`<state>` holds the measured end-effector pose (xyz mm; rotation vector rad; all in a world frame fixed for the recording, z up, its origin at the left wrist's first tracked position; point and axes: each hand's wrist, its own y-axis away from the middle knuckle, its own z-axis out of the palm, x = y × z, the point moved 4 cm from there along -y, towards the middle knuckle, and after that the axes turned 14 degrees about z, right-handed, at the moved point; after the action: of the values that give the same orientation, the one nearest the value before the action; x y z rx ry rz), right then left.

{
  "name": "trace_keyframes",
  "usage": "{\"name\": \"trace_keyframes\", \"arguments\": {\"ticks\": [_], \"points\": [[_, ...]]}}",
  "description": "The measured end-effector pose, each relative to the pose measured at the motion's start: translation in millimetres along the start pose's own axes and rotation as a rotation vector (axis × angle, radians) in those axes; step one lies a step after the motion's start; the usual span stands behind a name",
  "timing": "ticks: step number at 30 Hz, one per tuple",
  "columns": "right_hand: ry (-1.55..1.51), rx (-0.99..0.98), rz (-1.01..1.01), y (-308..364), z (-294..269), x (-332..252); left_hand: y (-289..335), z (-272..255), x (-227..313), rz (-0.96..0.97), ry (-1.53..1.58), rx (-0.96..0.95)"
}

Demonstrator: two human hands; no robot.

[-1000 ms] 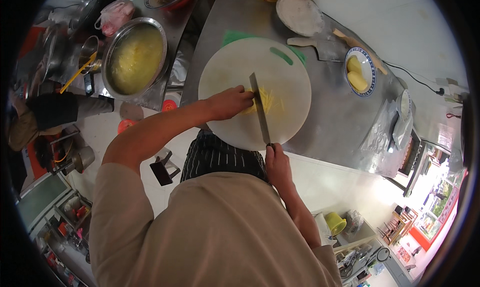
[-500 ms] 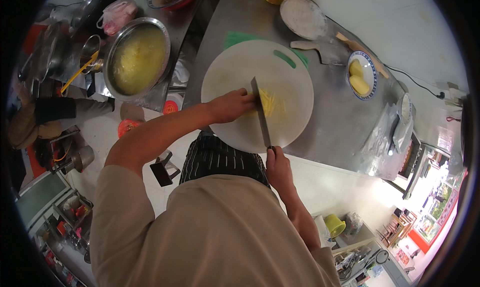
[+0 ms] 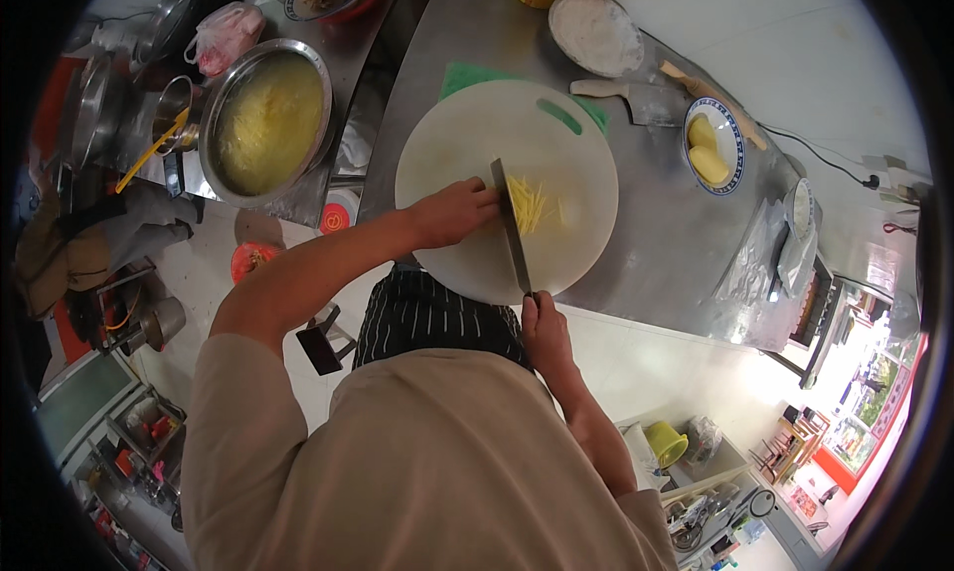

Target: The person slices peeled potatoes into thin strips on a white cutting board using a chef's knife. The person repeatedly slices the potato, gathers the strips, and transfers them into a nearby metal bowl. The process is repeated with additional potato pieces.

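A round white cutting board lies at the front of the metal counter. My right hand grips the handle of a cleaver, its blade standing on edge across the board and pointing away from me. Against the blade's left side my left hand presses down with curled fingers on a pale yellow piece of potato, mostly hidden beneath them. Thin yellow potato shreds lie loose on the board just right of the blade.
A patterned bowl holds peeled potatoes. Near it lie a second cleaver, a rolling pin and a floury round plate. On the left counter stands a steel basin of yellow shreds in liquid. A person's leg shows further left.
The cleaver has shifted slightly left along with both hands, and the shreds beside it look a little more spread. The whole view has also moved slightly.
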<state>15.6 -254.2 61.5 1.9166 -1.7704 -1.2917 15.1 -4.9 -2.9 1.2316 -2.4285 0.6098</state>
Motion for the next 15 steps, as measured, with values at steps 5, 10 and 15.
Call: {"name": "trace_keyframes", "arguments": {"ticks": [5, 10, 15], "points": [[0.0, -0.019, -0.018, 1.2, 4.4, 1.0, 2.6, 0.4, 0.3, 0.021, -0.022, 0.035], [-0.033, -0.015, 0.052, 1.9, 5.9, 0.9, 4.7, 1.0, -0.6, 0.039, -0.038, 0.02], [-0.099, -0.073, 0.044, 5.6, 4.0, -1.5, 6.1, 1.9, 1.3, 0.009, -0.007, 0.036]]}}
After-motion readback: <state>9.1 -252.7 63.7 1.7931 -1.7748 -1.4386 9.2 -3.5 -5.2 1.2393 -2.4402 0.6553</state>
